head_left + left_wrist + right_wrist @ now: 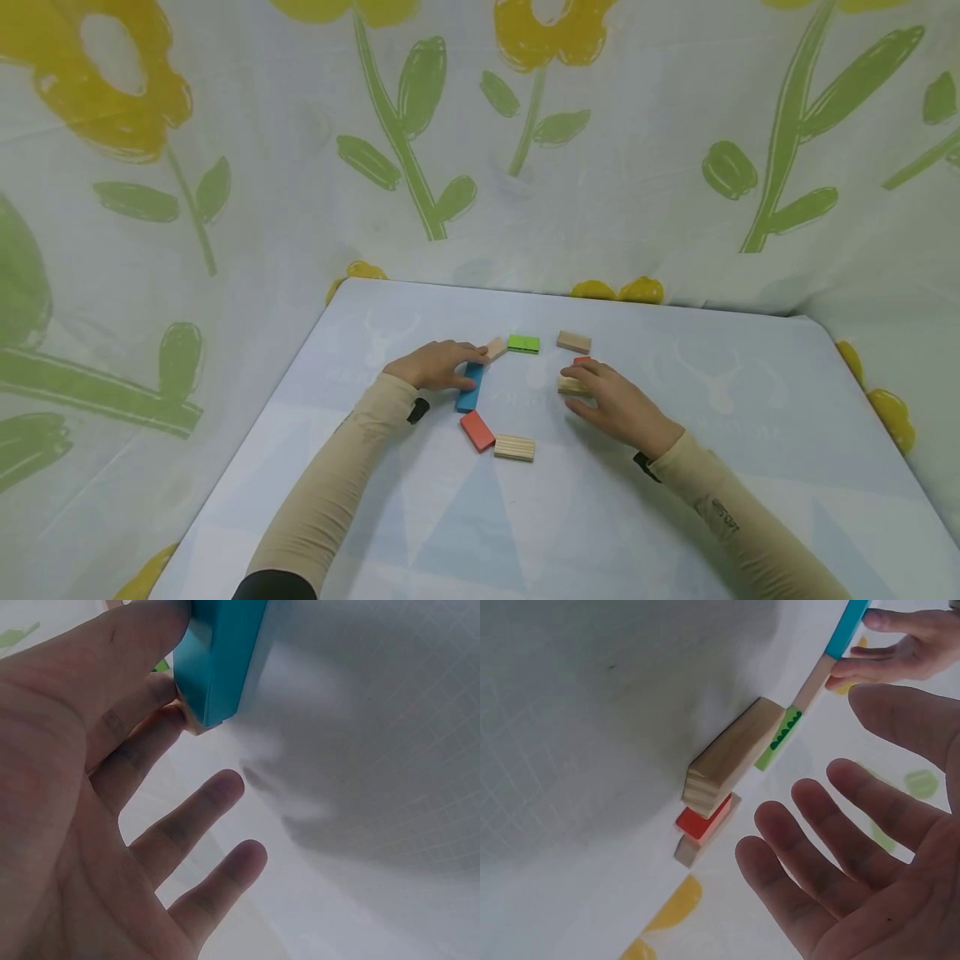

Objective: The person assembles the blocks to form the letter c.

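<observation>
Blocks form a loose ring on the table. My left hand (438, 365) is at the ring's left side, its thumb touching a long blue block (467, 400). Its foremost fingertips are against a pale wooden block (495, 349) at the blue one's far end; the other fingers are spread. On the right, my right hand (618, 404) hovers beside a grained wooden block (739, 754), fingers extended and apart from it in the right wrist view. Beyond that block sits a red block (703, 817), mostly hidden by my fingers in the head view.
A green block (523, 343) and a plain wooden block (573, 341) lie at the ring's far side. Nearer me, another red block (477, 431) touches a ridged wooden block (514, 447). Flower-printed cloth (637, 167) hangs behind the table (675, 517).
</observation>
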The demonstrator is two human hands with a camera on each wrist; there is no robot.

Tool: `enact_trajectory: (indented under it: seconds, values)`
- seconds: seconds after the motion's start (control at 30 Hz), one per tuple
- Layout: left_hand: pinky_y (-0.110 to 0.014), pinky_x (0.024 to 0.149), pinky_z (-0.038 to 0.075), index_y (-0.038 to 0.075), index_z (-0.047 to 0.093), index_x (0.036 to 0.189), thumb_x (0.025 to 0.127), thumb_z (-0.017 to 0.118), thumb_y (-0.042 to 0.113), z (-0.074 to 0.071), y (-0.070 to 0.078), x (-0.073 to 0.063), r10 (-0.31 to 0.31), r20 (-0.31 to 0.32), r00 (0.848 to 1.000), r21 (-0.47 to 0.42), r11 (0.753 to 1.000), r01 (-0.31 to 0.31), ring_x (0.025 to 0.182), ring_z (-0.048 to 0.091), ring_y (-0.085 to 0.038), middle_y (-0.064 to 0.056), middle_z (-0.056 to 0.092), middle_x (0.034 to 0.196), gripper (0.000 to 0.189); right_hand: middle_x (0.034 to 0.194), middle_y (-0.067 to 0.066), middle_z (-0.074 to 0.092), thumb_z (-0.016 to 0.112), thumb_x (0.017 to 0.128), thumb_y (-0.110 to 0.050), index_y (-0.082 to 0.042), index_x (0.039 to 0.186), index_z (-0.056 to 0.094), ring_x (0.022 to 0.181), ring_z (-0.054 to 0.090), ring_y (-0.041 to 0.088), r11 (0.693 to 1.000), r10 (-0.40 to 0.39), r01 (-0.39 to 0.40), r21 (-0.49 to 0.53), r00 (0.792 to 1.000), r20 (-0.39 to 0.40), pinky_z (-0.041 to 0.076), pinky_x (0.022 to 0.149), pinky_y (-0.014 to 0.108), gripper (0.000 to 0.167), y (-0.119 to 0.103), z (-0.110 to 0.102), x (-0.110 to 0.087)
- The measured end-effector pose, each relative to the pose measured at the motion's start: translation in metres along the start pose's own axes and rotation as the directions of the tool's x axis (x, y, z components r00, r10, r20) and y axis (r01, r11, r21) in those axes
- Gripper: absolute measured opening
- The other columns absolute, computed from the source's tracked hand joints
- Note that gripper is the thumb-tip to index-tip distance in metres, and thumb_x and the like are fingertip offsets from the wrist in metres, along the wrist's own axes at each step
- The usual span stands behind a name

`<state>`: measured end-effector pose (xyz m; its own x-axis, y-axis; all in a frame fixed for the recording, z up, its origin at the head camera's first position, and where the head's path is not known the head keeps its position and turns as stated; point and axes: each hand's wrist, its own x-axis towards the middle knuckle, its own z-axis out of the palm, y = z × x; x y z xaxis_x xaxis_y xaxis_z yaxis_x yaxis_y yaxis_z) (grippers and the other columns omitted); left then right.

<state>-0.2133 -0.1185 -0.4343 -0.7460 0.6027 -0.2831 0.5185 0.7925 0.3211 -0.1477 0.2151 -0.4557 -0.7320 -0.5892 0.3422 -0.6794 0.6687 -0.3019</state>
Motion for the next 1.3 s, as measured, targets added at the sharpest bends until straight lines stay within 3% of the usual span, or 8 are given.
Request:
enact_trajectory:
  seconds: [0.23, 0.47, 0.8, 1.07, 1.3]
  values:
    - [-0.044, 0.117, 0.035, 0.019, 0.054, 0.149, 0.098, 0.07, 0.032, 0.0, 0.0, 0.0, 0.007, -0.006, 1.0, 0.008, 1.0, -0.007, 0.144, 0.04, -0.027, 0.003, 0.04, 0.159, 0.055, 0.124, 0.02, 0.064, 0.083, 0.085, -0.009, 0.0, 0.125, 0.066, 0.108, 0.064, 0.034, 1.0, -0.005, 0.005, -0.029, 1.0, 0.005, 0.058, 0.087, 0.045, 0.044, 0.004, 0.001, 0.0]
    - [-0.045, 0.117, 0.035, 0.019, 0.053, 0.149, 0.098, 0.07, 0.032, -0.001, 0.001, -0.001, -0.007, -0.002, 1.0, -0.003, 1.0, 0.007, 0.145, 0.039, -0.027, 0.003, 0.041, 0.159, 0.056, 0.125, 0.021, 0.064, 0.083, 0.084, -0.006, 0.002, 0.124, 0.066, 0.111, 0.064, 0.036, 0.999, 0.044, -0.043, -0.031, 0.999, 0.027, 0.056, 0.091, 0.047, 0.043, 0.009, 0.002, 0.002]
    - [-0.046, 0.117, 0.035, 0.021, 0.052, 0.15, 0.098, 0.07, 0.032, -0.001, 0.003, 0.0, -0.019, 0.008, 1.0, 0.005, 1.0, 0.019, 0.145, 0.039, -0.026, 0.003, 0.04, 0.16, 0.056, 0.11, 0.015, 0.068, 0.083, 0.084, -0.004, -0.001, 0.119, 0.07, 0.095, 0.064, 0.028, 0.998, 0.025, -0.022, -0.051, 0.998, 0.06, 0.058, 0.08, 0.041, 0.038, 0.013, 0.009, 0.006]
    - [-0.044, 0.117, 0.034, 0.022, 0.052, 0.15, 0.098, 0.069, 0.034, -0.001, 0.001, 0.002, -0.015, 0.011, 1.0, 0.013, 1.0, 0.015, 0.145, 0.038, -0.025, 0.004, 0.039, 0.16, 0.056, 0.114, 0.018, 0.066, 0.083, 0.083, -0.001, -0.001, 0.115, 0.069, 0.106, 0.062, 0.034, 0.999, 0.013, -0.011, -0.05, 0.999, 0.053, 0.056, 0.088, 0.045, 0.035, 0.017, 0.012, 0.009]
    - [-0.046, 0.118, 0.033, 0.019, 0.053, 0.149, 0.099, 0.068, 0.035, 0.001, -0.003, 0.003, 0.012, 0.006, 1.0, 0.025, 1.0, -0.012, 0.145, 0.038, -0.025, 0.002, 0.04, 0.16, 0.055, 0.111, 0.017, 0.066, 0.083, 0.083, -0.001, 0.0, 0.116, 0.071, 0.102, 0.062, 0.033, 0.997, 0.03, -0.024, -0.071, 0.996, 0.084, 0.055, 0.088, 0.042, 0.035, 0.017, 0.016, 0.015]
